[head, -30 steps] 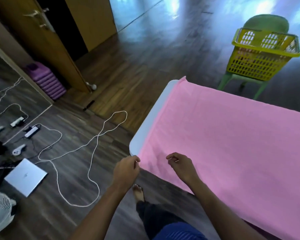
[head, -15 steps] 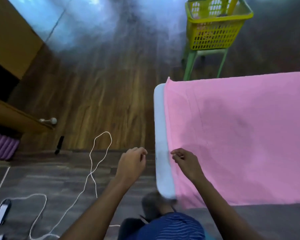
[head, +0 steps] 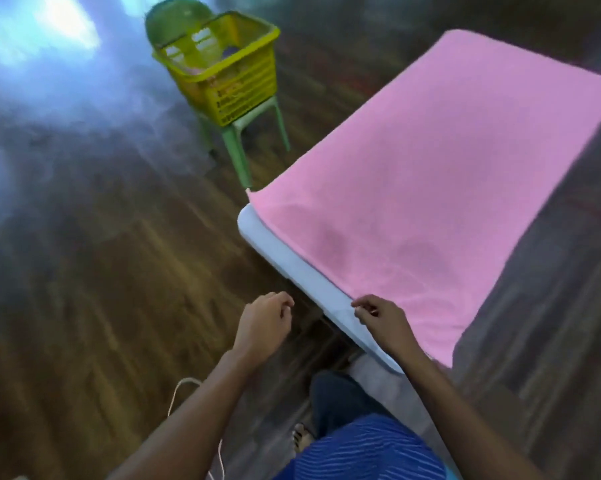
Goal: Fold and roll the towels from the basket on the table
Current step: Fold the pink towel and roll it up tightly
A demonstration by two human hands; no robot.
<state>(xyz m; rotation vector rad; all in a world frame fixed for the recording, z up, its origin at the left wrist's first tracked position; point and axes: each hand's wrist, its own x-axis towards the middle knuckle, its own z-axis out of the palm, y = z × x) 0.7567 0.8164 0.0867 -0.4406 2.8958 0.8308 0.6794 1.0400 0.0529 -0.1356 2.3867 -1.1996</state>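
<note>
I can read nothing for certain. The yellow basket [head: 243, 88], beyond the table [head: 292, 271], carries reddish marks on its side wall, too blurred to make out.

A pink towel [head: 430, 188] lies spread flat over the white table [head: 292, 268], leaving one edge strip bare.

The white counter [head: 292, 266] is hidden almost wholly under the spread pink terry towel [head: 430, 188]. The towel's corner at 3 o'clock is cut by the frame edge. At 11 o'clock, the yellow plastic lattice basket [head: 247, 88] on the green plastic chair [head: 236, 150] is smeared by blur, and its contents cannot be made out. Whether the towel's hem is pinched by the right hand [head: 378, 320] cannot be told. The thin white cord [head: 188, 378] is cut off at 6 o'clock.
</note>
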